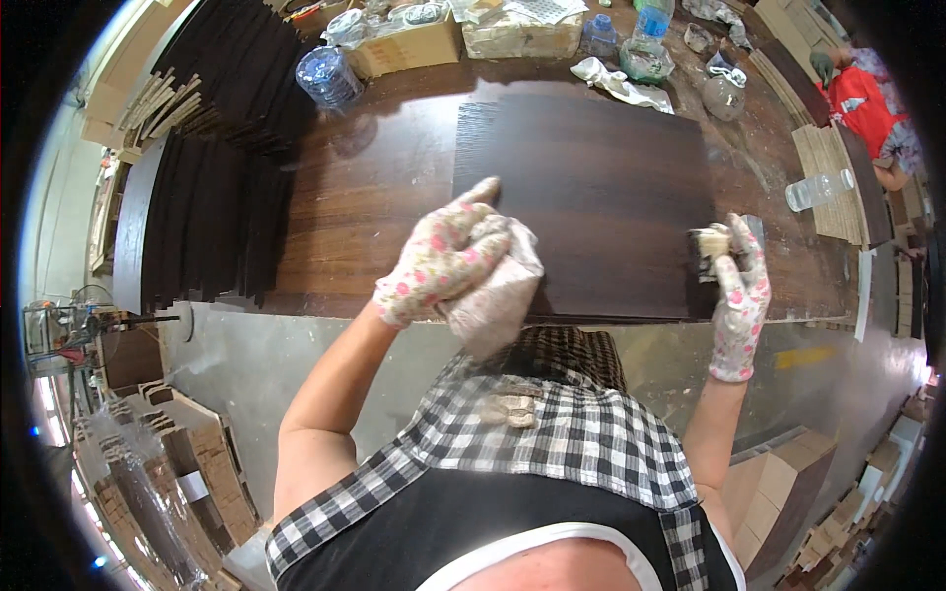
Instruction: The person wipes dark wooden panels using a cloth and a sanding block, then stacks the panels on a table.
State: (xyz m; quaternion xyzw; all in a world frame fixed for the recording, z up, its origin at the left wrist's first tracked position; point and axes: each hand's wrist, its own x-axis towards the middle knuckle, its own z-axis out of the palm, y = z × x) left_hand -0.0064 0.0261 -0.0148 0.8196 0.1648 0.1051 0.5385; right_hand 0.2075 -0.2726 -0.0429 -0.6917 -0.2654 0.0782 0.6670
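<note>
My left hand, in a white glove with pink flowers, is closed round a crumpled whitish cloth. It is over the left edge of a dark brown wood-grain board lying flat in front of me. My right hand wears a matching glove and grips a small cream-and-dark thing at the board's right edge; its exact kind is unclear. Beside those fingers a flat greyish piece shows, partly hidden.
Dark panels stand stacked on the left of the worktable. Along the back are a cardboard box, a blue-tinted plastic container, a white rag and a jar. A clear bottle lies at right, near another person.
</note>
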